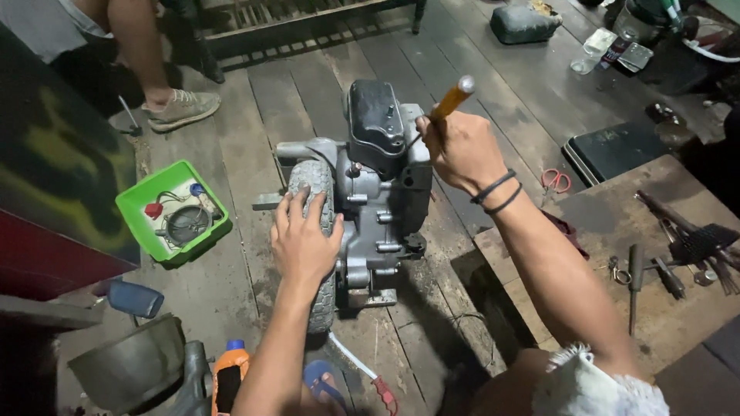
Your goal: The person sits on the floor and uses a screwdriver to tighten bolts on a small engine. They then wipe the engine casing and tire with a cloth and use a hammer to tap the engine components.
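We kept our left hand flat and open on the small tyre to steady the engine. Right hand gripped the yellow-handled screwdriver, tip angled toward the black cover.

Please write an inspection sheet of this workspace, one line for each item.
Surface: dark wooden plank floor, worn.
Job's things: small engine with small tyre; yellow-handled screwdriver.
Clutter: green tray with parts, red scissors, hand tools on a board, orange bottle.
Hands: left hand rests on the tyre; right hand grips the screwdriver.
Cables: thin wire on the floor.
Surroundings: another person's leg and shoe.
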